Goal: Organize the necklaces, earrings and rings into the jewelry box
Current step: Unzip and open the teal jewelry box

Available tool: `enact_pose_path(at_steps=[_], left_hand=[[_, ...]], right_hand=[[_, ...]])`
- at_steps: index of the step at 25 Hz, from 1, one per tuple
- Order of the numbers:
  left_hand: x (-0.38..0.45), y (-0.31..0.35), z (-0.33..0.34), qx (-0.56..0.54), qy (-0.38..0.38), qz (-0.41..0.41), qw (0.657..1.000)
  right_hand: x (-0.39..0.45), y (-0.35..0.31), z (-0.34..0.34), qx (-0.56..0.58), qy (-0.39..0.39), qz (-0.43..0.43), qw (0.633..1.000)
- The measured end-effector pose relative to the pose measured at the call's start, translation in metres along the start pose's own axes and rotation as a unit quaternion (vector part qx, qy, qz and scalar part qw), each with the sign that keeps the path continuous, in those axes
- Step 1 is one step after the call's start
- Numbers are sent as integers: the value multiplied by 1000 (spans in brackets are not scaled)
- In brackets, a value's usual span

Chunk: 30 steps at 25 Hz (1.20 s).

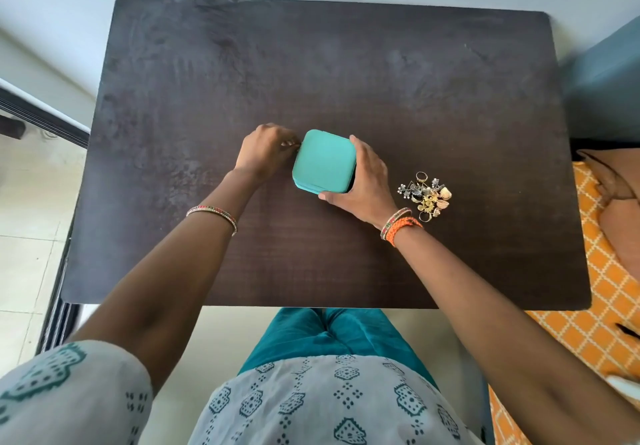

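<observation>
1. We are seeing the teal jewelry box [323,162] lying closed, lid up, near the middle of the dark desk [346,63], slightly toward its near edge.
2. We are watching the right hand [363,181] grasping the box from its right side, fingers lying along the right edge and the thumb hooking round the near right corner.
3. We are watching the left hand [265,151] pressing up against the box's far left corner, its fingertips curling in and pinching something small there; it is too small for us to be telling what it is.
4. We are finding the pile of jewelry [427,196] sitting on the desk just to the right of the right hand, apart from the box; rings and gold and silver pieces are lying tangled together.
5. We are noting a beaded bangle [213,217] circling the left wrist, and a bangle beside an orange braided band [403,226] circling the right wrist.
6. We are seeing an orange patterned fabric [602,323] lying beyond the desk's right edge.
</observation>
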<state>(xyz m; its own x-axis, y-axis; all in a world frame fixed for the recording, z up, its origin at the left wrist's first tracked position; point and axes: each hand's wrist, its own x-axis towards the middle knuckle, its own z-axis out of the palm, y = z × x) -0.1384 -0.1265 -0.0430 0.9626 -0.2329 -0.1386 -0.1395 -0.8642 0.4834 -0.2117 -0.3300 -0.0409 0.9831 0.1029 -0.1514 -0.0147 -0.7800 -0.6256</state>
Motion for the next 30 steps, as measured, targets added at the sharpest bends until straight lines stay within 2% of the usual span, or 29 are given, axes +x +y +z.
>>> enact_pose_path(at_steps=[5, 10, 13, 15, 18, 20, 22, 23, 26, 30], left_hand=[[11, -4, -8, 50, -17, 71, 996], [28, -8, -15, 88, -43, 165, 981], [32, 6, -6, 83, -27, 203, 975], [27, 10, 7, 42, -3, 158, 987], [6, 3, 27, -92, 62, 9, 994], [-15, 1, 38, -263, 104, -68, 957], [-38, 1, 46, -379, 84, -76, 918], [-49, 0, 50, -378, 62, -52, 922], [-67, -6, 57, -226, 42, 60, 971], [-66, -2, 57, -156, 44, 108, 981]], right_hand=[[7, 9, -11, 55, -55, -19, 997], [10, 10, -22, 51, -113, -29, 992], [10, 10, -25, 40, -136, -33, 989], [11, 11, -24, 36, -138, -36, 989], [11, 18, -18, 29, -126, -52, 990], [10, 24, -13, 39, -109, -65, 991], [9, 31, -8, 53, -90, -81, 991], [9, 35, -5, 57, -83, -87, 991], [8, 45, 2, 66, -61, -104, 990], [11, 53, 9, 75, -31, -152, 985]])
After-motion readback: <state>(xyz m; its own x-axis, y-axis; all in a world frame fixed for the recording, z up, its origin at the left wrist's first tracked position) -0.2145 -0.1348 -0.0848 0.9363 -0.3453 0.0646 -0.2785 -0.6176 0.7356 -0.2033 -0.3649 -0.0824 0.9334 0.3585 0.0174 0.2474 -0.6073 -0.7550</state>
